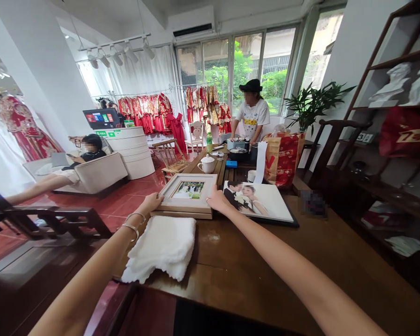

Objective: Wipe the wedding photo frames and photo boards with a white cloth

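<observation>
A light wooden picture frame (168, 191) with a small wedding photo lies on top of another frame (182, 215) on the dark table. My left hand (153, 202) grips its left edge, and bangles circle that wrist. On the opposite side, my right hand (217, 199) holds the right edge, thumb along the border. A folded white towel (164, 245) lies just in front of the frames, nearest my left forearm. Right of the frames is a large wedding photo panel (269, 200) lying flat, close to my right hand.
Farther along the table (231, 280) stand a white lidded cup (207, 164), a blue box (231, 164), a green bottle (209, 142) and a red paper bag (283, 161). A person in a hat (252, 112) stands at the far end. Another person (89, 151) sits on a sofa at left.
</observation>
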